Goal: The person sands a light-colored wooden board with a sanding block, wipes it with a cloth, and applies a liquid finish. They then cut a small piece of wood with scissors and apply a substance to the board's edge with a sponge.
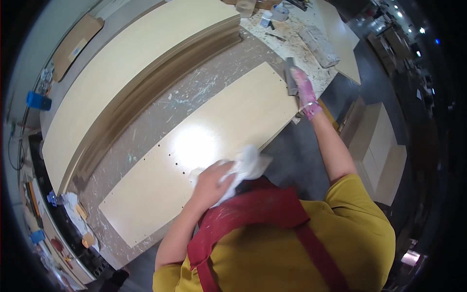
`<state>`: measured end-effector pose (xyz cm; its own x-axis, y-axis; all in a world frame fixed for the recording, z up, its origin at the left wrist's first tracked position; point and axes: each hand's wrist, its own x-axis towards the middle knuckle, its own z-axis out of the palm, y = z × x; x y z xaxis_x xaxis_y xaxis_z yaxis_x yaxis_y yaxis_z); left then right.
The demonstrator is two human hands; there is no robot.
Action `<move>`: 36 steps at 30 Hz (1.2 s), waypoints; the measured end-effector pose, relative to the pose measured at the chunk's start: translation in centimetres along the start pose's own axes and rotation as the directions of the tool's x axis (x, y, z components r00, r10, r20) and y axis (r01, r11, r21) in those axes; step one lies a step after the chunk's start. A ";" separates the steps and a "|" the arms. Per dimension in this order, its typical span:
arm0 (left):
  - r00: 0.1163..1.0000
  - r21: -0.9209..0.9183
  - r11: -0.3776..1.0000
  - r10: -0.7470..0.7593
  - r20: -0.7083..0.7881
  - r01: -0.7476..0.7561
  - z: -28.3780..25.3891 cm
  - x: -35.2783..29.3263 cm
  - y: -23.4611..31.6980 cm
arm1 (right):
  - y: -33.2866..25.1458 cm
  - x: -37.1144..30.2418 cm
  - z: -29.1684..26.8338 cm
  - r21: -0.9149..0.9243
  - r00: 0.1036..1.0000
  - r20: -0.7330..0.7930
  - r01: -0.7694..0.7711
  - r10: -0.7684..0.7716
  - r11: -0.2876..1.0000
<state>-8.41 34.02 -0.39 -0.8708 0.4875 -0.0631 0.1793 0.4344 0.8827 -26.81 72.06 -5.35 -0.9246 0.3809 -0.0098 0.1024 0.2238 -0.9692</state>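
Observation:
A long pale wooden panel (pixel 228 117) with rows of small dark holes lies slantwise on the paint-spattered table (pixel 187 92). Bunched in my bare left hand (pixel 212 184) is a white cloth (pixel 248 165), held at the panel's near edge and slightly blurred. My right hand (pixel 305 92), in a pink-stained glove, grips a grey flat block (pixel 291 77) at the panel's far right end. The block's exact kind cannot be made out, and its near side is partly covered by the fingers.
A tall stack of similar panels (pixel 131 58) stands behind the panel. At the back right, a stained board (pixel 292 36) carries a small bottle (pixel 265 19), a tape roll (pixel 280 12) and a dirty grey slab (pixel 318 46). Cardboard (pixel 377 151) stands on the right-hand floor.

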 end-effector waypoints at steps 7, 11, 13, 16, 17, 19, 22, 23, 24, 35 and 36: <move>0.832 -0.544 0.778 -0.502 -0.237 0.315 -6.6 -8.0 -1.6 | -8.1 3.8 8.7 -0.196 0.987 0.066 -0.131 0.146 0.972; 0.773 -0.809 0.548 -0.601 -0.203 0.213 -7.2 -8.9 -2.5 | -5.6 5.1 9.3 -0.163 0.991 -0.064 0.102 -0.114 0.981; 0.696 -0.887 0.462 -0.645 -0.315 0.026 -6.7 -8.8 -3.0 | -10.1 -2.7 10.8 -0.051 0.986 0.036 0.163 -0.161 0.985; 0.779 -0.996 0.092 -0.624 -0.064 -0.008 -7.1 -7.2 -3.3 | -8.0 -12.8 11.2 -0.361 0.403 0.658 0.910 -0.636 0.203; 0.823 -0.999 0.004 -0.567 0.029 0.038 -7.0 -6.7 -3.2 | -8.2 -16.9 12.4 -0.300 0.531 0.636 0.839 -0.560 0.454; 0.842 -0.977 0.132 -0.535 0.071 0.166 -5.0 -4.9 -3.2 | -8.9 -25.4 16.3 -0.148 0.715 0.617 0.516 -0.329 0.844; 0.955 -0.653 0.704 -0.278 0.107 0.278 -6.2 -2.4 0.4 | -9.0 -25.6 16.1 0.238 0.779 0.627 -0.191 0.000 0.952; 0.978 -0.474 0.857 -0.194 0.072 0.205 -7.0 -2.1 0.0 | -8.9 -24.6 15.2 0.370 0.753 0.652 -0.412 0.083 0.833; 0.992 -0.268 0.956 -0.109 0.055 0.120 -7.9 -2.3 -0.5 | -9.6 -24.0 13.6 0.404 0.759 0.643 -0.451 0.104 0.796; 0.958 0.649 0.726 -0.048 -0.282 0.227 -10.7 -3.4 -9.5 | -3.9 -23.7 -5.2 0.572 0.855 0.444 -0.501 0.269 0.649; 0.961 0.654 0.728 -0.021 -0.277 0.205 -10.6 -3.1 -9.5 | -3.1 -24.0 -5.7 0.542 0.823 0.437 -0.562 0.362 0.625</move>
<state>-12.22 20.37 -3.64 -0.9671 0.2494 0.0497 0.2518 0.9115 0.3252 -2.81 67.35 -0.71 -0.8844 0.0028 -0.4668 0.3852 -0.5605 -0.7331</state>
